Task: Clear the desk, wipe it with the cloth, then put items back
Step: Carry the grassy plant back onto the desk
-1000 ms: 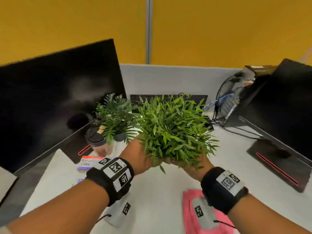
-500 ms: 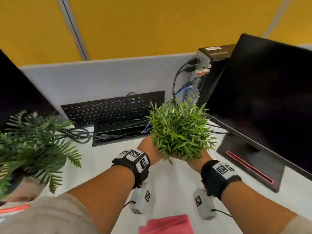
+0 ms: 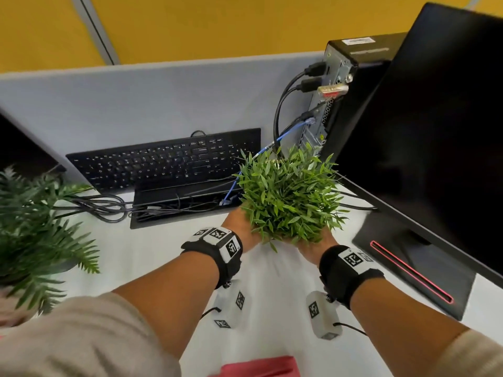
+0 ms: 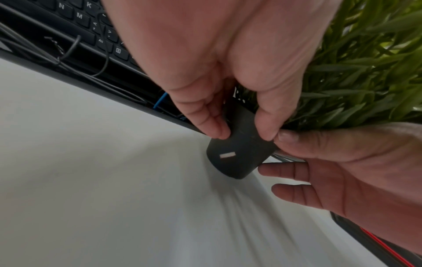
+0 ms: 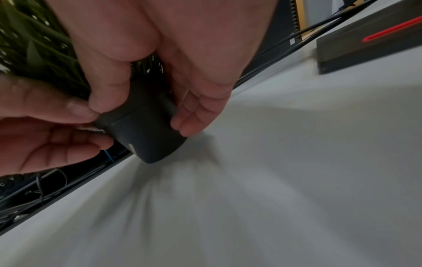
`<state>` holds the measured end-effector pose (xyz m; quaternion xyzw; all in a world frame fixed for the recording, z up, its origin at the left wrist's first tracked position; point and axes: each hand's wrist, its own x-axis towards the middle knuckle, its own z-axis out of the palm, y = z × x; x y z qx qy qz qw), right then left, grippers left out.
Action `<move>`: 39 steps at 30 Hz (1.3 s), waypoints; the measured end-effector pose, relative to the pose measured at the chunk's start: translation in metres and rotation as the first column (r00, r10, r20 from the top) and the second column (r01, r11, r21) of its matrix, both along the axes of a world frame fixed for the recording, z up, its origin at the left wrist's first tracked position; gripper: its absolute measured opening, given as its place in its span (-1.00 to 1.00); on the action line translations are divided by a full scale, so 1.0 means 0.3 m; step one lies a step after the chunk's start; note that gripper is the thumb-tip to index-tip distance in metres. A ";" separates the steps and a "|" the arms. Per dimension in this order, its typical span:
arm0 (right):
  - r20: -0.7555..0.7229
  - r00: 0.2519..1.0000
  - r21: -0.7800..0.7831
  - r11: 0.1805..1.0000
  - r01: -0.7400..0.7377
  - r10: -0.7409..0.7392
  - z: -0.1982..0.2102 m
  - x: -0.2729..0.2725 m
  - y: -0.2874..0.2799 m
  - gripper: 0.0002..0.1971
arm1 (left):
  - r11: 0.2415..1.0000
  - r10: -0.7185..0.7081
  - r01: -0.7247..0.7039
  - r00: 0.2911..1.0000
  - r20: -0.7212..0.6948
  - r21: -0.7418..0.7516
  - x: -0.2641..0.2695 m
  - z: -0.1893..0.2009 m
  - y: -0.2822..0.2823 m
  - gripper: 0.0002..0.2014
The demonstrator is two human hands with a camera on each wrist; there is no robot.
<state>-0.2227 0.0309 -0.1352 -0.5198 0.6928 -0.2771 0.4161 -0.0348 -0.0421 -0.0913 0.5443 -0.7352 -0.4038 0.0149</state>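
Between both hands' fingers (image 4: 214, 124), the plant pot (image 4: 239, 153)

Green plant (image 3: 290, 195), dark grey pot (image 4: 239, 155) (white mark), seemingly pink cloth (image 3: 258, 367)

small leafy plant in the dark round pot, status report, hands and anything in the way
Both hands gripping dark round pot of small leafy green plant: left hand, right hand. Pot low over white desk. Black monitor base right, cable tray behind.
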 end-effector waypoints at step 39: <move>-0.321 0.864 0.227 0.917 -0.328 0.388 0.385 1.047 -0.094 -0.79 | 0.723 0.648 -0.660 0.750 -0.134 -0.204 1.020 0.235 0.487 -0.91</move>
